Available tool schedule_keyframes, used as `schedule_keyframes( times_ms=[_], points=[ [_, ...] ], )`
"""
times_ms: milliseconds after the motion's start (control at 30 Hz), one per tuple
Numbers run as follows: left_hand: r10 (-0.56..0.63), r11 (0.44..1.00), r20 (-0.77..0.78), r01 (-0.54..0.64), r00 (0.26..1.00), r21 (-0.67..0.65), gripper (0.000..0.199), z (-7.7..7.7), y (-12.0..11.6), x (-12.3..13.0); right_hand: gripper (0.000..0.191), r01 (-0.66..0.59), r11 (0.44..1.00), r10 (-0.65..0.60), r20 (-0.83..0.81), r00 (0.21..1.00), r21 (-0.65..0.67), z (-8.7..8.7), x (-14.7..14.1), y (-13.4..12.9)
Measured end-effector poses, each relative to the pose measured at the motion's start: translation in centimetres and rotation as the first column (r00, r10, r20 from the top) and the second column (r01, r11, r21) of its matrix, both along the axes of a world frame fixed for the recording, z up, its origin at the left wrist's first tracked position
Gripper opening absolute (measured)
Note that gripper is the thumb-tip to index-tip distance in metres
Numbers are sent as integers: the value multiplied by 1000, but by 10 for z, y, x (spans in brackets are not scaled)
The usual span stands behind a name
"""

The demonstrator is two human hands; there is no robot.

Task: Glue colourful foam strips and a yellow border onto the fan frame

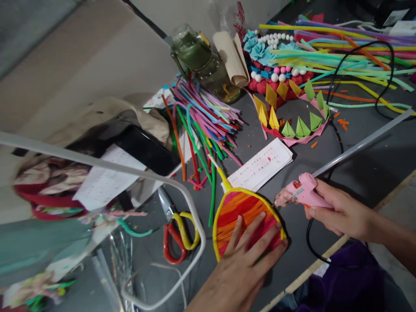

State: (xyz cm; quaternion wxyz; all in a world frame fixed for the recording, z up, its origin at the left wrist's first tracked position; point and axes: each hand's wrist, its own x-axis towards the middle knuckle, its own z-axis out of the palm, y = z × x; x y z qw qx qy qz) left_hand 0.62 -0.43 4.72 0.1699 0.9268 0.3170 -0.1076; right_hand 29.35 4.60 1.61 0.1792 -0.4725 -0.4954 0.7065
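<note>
A fan-shaped craft piece [238,203], yellow-edged and filled with red, orange and pink strips, lies on the dark table [364,151]. My left hand [250,251] rests flat on it, fingers spread. My right hand [341,206] is wrapped round a pink hot glue gun [307,190]. The gun's nozzle is close to the piece's yellow right edge; whether they touch I cannot tell. From the back of the gun sticks a long clear glue stick [364,141]. Above the piece lies a folded sheet of handwritten paper [260,164], partly under its yellow stem.
Red-and-yellow-handled scissors [177,229] lie left. A white curved bar [191,203] crosses the left foreground. Pipe cleaners [208,117], a green bottle [204,65] and a folded paper crown [292,130] stand behind. A black cord [308,238] loops near my right hand.
</note>
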Motion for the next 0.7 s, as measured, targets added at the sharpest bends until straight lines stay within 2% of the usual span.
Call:
schedule_keyframes(
  times_ms=[133, 300, 700],
  points=[
    [3, 1000, 21, -3, 1000, 1, 70, 0, 1, 0, 13, 10, 999, -9, -5, 1000, 40, -1, 0, -1],
    [13, 1000, 32, -13, 999, 0, 66, 0, 0, 0, 15, 15, 1000, -15, -10, 1000, 20, 1, 0, -2],
    [10, 1000, 20, -10, 1000, 5, 69, 2, 0, 1, 40, 23, 1000, -23, -31, 999, -3, 1, -1, -3]
  ],
)
